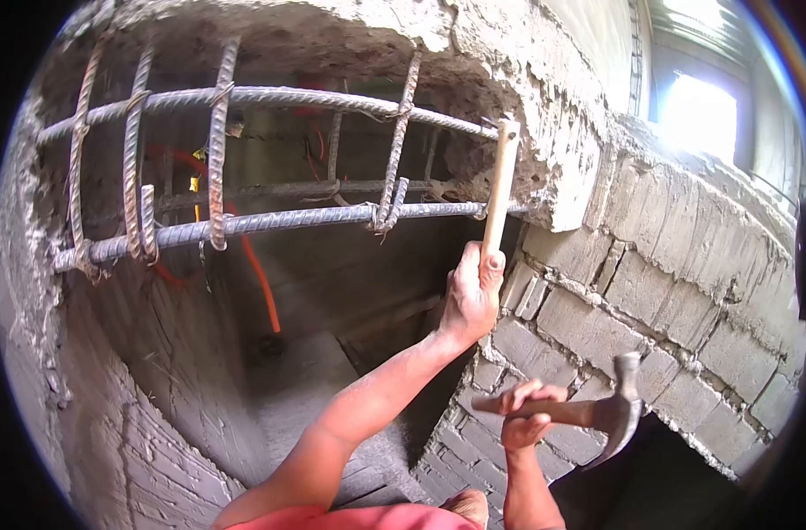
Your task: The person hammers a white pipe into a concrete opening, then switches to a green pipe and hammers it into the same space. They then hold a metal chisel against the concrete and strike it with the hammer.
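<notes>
At the far left, a rough grey wall (pixel 32 336) carries the ends of the rebar. Two long ribbed bars, an upper bar (pixel 314 95) and a lower bar (pixel 279 220), run across toward the right, with short upright bars (pixel 218 150) tied to them by wire. Behind the rebar hangs a yellow piece (pixel 194 184), and an orange tube (pixel 262 283) slants down, its lower end pointing into the dim space below. The person's left arm reaches up from the bottom, past a red shirt (pixel 359 519), to the left hand (pixel 473 296), whose fingers are closed around the lower end of a pale wooden stick (pixel 502 185). The stick stands nearly upright, leaning slightly right at the top, in front of the right-hand stretch of the long bars; whether it touches them cannot be told. Just right of it is a jagged edge of concrete (pixel 566 168). Lower down, the right hand (pixel 528 411) has its fingers wrapped around the wooden handle of a claw hammer (pixel 622 408), held roughly level, the face up and the claw curving down. Behind the hammer, a block wall (pixel 668 300) with rough mortar joints extends right, below a bright opening (pixel 699 119) at the upper right.
</notes>
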`<state>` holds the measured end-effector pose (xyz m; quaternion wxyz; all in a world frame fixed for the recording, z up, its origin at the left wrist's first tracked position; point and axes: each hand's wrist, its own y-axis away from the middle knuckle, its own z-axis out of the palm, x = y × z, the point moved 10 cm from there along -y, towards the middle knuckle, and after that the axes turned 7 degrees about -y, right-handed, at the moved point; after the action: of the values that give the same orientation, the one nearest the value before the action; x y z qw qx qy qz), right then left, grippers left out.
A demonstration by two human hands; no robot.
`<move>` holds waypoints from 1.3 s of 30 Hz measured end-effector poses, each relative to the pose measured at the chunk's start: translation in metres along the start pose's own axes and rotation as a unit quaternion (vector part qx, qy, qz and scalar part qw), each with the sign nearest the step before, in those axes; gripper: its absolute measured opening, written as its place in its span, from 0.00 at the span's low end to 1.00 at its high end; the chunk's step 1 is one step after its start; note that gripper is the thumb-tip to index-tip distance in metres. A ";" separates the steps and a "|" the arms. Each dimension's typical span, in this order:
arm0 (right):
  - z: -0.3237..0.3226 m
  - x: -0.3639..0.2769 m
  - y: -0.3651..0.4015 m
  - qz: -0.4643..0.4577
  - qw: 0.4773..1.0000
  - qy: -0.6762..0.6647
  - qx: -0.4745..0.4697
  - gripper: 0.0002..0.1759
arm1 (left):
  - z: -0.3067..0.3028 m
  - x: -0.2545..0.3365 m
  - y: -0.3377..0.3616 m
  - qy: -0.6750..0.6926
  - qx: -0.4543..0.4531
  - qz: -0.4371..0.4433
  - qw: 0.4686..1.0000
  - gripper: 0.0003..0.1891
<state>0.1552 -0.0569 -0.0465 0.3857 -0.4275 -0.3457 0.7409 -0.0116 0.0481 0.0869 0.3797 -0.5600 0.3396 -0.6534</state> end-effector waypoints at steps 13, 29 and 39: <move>0.031 -0.063 -0.089 -0.051 0.985 0.054 -0.155 0.37 | 0.021 0.002 -0.023 -0.004 0.128 -0.042 0.991 0.24; 0.120 -0.062 -0.191 -0.353 0.758 0.444 -0.321 0.23 | 0.048 -0.046 -0.044 0.261 0.107 -0.078 0.956 0.26; 0.145 -0.102 -0.174 -0.355 0.863 0.115 -0.341 0.36 | 0.044 -0.045 -0.040 0.241 0.120 -0.096 0.958 0.27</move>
<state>0.1068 -0.0914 0.1952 0.4895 -0.4628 -0.6587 0.3352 0.0308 0.1055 0.1065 0.2868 -0.3662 0.2850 -0.8381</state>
